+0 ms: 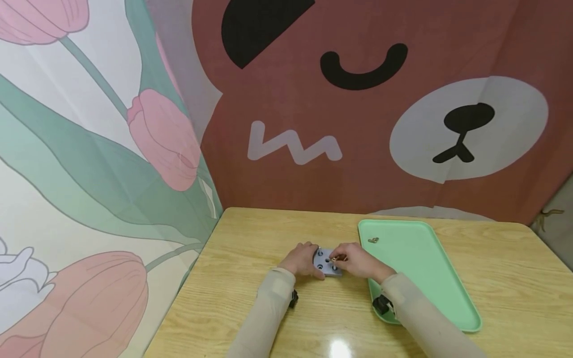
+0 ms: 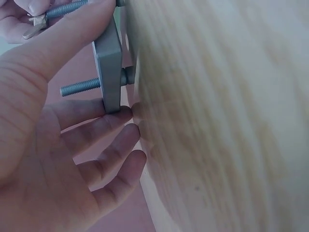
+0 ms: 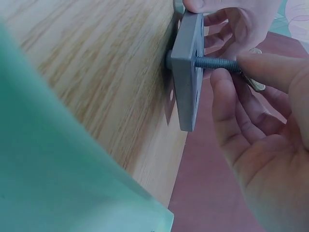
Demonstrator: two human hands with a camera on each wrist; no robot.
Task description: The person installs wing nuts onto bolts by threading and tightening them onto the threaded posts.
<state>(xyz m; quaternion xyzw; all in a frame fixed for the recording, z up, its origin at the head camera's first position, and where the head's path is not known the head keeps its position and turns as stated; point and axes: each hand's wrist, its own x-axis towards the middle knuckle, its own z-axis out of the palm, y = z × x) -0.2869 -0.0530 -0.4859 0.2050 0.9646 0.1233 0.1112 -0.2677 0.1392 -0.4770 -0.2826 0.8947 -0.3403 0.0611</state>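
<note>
Head view: a grey metal plate (image 1: 328, 267) is located near the middle of a wood-grain table (image 1: 250, 243), to the left of a green tray (image 1: 421, 268). The plate is fitted with 2 upright bolts, a far-left bolt (image 1: 320, 252) and a near-right bolt (image 1: 334, 267). Holes are also visible in the plate face. In the left wrist view, the plate is seen to be supported just above the table on the bolt heads (image 2: 128, 76).

Left hand (image 1: 301, 259): the left part of the plate is gripped, with the thumb placed at the near edge and the fingers toward the far edge.

Right hand (image 1: 358, 260): a brass-coloured wing nut (image 3: 257, 86) is pinched between thumb and fingers at the upper end of the near-right bolt. Whether the threads are engaged cannot be told. The far-left bolt is seen bare above the plate.

Small brass-coloured pieces (image 1: 373, 240) are placed in the far-left corner of the tray; their number cannot be read. The right sleeve (image 1: 425, 308) is extended over the near-left part of the tray. Beyond the far table edge, a printed cloth (image 1: 286, 184) is hung.
</note>
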